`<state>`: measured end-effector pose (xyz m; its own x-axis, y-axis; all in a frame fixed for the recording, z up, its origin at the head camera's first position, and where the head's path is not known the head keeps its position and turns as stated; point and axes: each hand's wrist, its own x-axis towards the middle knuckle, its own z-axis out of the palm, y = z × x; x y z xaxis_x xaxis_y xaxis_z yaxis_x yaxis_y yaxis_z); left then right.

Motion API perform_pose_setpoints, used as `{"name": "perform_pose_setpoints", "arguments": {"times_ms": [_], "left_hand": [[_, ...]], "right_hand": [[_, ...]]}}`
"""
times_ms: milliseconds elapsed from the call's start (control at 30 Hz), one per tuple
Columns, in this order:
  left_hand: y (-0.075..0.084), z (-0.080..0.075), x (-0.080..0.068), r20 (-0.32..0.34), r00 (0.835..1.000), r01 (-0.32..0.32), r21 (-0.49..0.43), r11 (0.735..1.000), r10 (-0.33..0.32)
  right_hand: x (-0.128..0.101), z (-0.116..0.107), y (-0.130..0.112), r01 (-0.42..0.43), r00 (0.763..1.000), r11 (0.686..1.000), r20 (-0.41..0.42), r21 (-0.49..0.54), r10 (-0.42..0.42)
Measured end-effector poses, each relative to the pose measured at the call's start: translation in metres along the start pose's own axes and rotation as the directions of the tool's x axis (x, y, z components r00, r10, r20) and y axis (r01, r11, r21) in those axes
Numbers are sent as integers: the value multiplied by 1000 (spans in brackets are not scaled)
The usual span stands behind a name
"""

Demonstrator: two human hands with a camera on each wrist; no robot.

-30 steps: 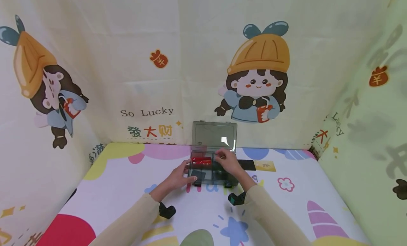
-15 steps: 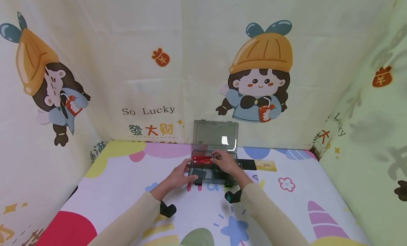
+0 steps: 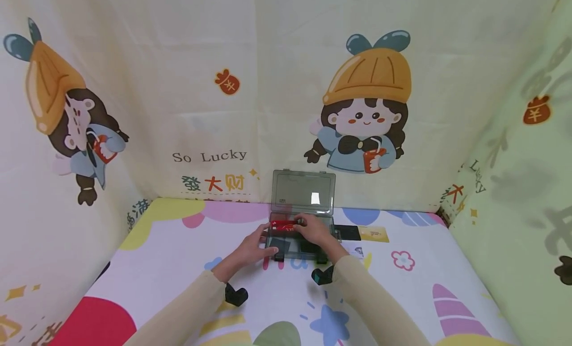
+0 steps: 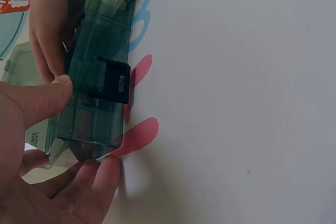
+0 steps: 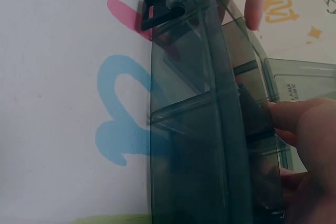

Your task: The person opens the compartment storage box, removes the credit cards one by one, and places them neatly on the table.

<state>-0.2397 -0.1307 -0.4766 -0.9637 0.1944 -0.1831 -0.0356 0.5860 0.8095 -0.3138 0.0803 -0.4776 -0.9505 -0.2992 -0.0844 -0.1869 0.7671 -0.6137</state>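
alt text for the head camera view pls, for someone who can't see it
Two hands work at an open smoky plastic box on a colourful cartoon tablecloth: the left hand steadies its left side, the right hand touches a red card inside.

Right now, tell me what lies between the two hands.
In the head view, the open smoky box lies between the left hand and right hand, a red card inside it.
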Motion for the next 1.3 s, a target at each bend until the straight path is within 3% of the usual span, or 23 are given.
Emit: {"name": "perform_pose_setpoints", "arguments": {"times_ms": [367,867,1300], "left_hand": [[2,0,1,2,1000,14,3,1000,-14],[0,1,3,-2,1000,18,4,1000,-18],[-1,2,2,-2,1000,5,12,1000,-5]], "right_hand": [[1,3,-5,-29,998,994,49,-104,35],[2,4,-4,-34,998,994,56,-105,40],[5,9,2,-72,997,996,-7,-55,72]]}}
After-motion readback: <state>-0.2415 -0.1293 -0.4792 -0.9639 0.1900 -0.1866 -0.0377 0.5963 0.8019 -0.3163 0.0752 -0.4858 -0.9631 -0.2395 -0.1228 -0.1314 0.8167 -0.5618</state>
